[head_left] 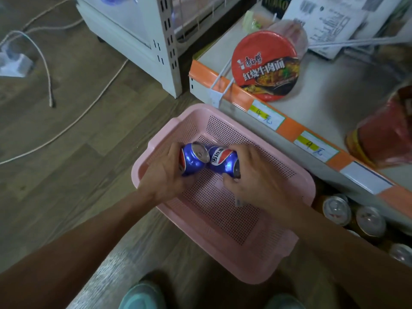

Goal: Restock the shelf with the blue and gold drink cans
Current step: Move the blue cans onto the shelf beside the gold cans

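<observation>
A pink perforated basket (263,248) sits on the wooden floor beside the shelf. Over it, my left hand (165,175) grips one blue drink can (192,160), its silver top turned toward the other can. My right hand (256,175) grips a second blue can (223,162) lying on its side. The two cans touch each other. The basket floor around them is bare. On the lower shelf at the right stand several cans with silver tops (336,210); their sides are hidden in shadow.
The shelf's orange edge strip (289,128) carries price labels. A red instant noodle bowl (265,65) lies on the upper shelf, a red jar (383,132) at right. White cables (44,63) and a power strip (15,61) lie on the floor at left. My shoes (142,295) show below.
</observation>
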Demonstrator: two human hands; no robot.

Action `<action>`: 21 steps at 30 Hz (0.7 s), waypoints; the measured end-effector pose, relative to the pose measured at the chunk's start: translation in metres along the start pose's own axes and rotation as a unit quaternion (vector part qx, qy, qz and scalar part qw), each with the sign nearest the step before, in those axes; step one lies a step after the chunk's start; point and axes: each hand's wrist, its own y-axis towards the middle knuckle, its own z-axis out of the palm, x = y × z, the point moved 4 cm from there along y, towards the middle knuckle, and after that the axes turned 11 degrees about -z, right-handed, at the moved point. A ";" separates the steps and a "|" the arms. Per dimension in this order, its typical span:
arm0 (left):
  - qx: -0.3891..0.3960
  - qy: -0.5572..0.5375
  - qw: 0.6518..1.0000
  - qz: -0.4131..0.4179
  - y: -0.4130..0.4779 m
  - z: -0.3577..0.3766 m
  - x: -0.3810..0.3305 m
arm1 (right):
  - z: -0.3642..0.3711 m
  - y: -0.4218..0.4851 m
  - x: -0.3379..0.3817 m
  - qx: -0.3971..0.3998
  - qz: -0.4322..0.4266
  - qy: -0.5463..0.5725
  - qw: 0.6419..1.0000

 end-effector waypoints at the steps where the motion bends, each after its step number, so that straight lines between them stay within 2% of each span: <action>1: -0.003 -0.020 1.000 -0.004 -0.001 -0.001 -0.001 | -0.006 0.002 0.002 -0.002 -0.010 -0.018 1.000; 5: -0.011 -0.083 0.996 -0.033 -0.002 0.000 -0.006 | -0.013 0.011 0.004 0.003 -0.045 -0.076 0.996; 9: 0.016 -0.111 0.992 -0.055 -0.003 0.005 -0.007 | -0.005 0.014 0.001 -0.013 -0.045 -0.059 0.997; 12: 0.024 -0.139 0.987 -0.082 -0.004 0.006 -0.007 | 0.002 0.009 0.000 -0.044 0.014 0.084 0.995; 17: 0.019 -0.187 0.977 -0.101 -0.003 0.008 -0.008 | 0.017 0.002 -0.002 -0.074 0.105 0.271 0.954; 19: 0.019 -0.194 0.975 -0.104 -0.002 0.009 -0.009 | 0.020 0.006 -0.004 -0.086 0.124 0.314 0.937; 21: 0.020 -0.196 0.975 -0.105 -0.003 0.009 -0.011 | 0.018 0.012 -0.005 -0.089 0.135 0.310 0.937</action>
